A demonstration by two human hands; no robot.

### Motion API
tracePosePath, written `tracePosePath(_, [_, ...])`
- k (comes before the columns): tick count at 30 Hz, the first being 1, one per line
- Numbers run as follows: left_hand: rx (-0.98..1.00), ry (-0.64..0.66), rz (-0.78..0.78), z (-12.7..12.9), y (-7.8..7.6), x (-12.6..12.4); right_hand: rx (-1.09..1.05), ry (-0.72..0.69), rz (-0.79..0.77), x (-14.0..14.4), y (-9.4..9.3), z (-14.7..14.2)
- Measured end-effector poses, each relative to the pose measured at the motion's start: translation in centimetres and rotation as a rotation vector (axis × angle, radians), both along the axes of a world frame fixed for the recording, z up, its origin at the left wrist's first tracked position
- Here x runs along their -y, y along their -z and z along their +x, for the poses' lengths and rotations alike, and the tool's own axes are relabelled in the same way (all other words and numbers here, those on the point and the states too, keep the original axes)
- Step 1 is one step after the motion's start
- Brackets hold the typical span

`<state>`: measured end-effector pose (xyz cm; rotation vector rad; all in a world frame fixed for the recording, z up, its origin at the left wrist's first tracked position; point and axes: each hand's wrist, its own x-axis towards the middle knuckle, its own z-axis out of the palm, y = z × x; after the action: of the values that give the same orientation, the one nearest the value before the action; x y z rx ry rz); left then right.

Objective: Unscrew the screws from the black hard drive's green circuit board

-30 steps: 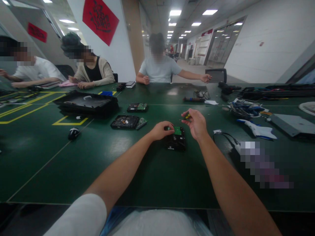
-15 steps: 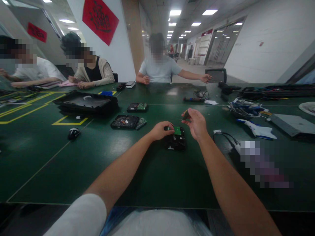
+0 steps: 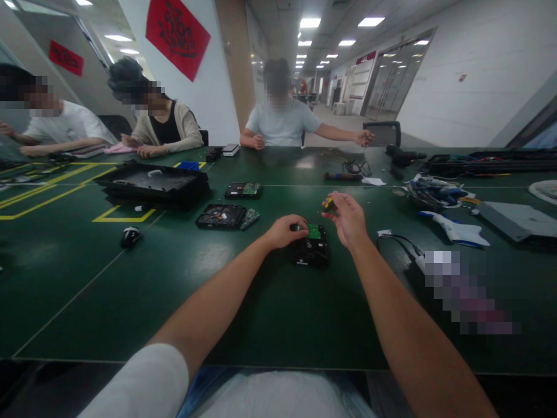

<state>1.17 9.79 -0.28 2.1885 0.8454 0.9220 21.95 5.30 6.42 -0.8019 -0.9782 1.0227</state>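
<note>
A black hard drive [image 3: 310,249] with a green circuit board [image 3: 313,231] on top lies on the green table [image 3: 130,290] in front of me. My left hand [image 3: 285,230] rests on its far left corner, fingers pressed on the edge. My right hand [image 3: 348,217] hovers just right of and above the drive, fingers closed around a small screwdriver [image 3: 329,204] with a yellow and black handle, its tip hidden.
Two more opened drives [image 3: 221,216] [image 3: 242,190] and a large black tray [image 3: 152,183] lie to the left. A black mouse [image 3: 130,235] sits nearer left. Cables and tools [image 3: 435,194] crowd the right. Three people sit across the table.
My right hand has turned the screwdriver slightly between its fingers and stays in nearly the same place. My left hand has not moved on the drive.
</note>
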Motion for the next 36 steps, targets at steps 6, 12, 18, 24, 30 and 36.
tracePosePath(6, [0.004,0.000,-0.005,0.03,0.03,-0.05,-0.050,-0.065,0.000,-0.13,0.23,0.13])
tracePosePath(12, [0.009,0.015,0.007,0.00,0.14,-0.15,-0.009,-0.023,0.020,0.00,0.11,0.12])
tracePosePath(18, [-0.009,0.008,0.009,0.07,-0.15,0.02,-0.039,-0.032,0.005,-0.06,0.12,-0.02])
tracePosePath(24, [-0.003,0.004,-0.008,0.09,-0.35,0.25,-0.060,-0.048,-0.004,-0.08,0.18,0.16])
tracePosePath(30, [-0.004,0.000,-0.012,0.05,-0.33,0.24,0.002,0.001,0.002,0.08,-0.01,0.02])
tracePosePath(36, [-0.012,-0.005,-0.017,0.08,-0.42,0.23,-0.035,-0.033,-0.018,-0.14,0.22,0.16])
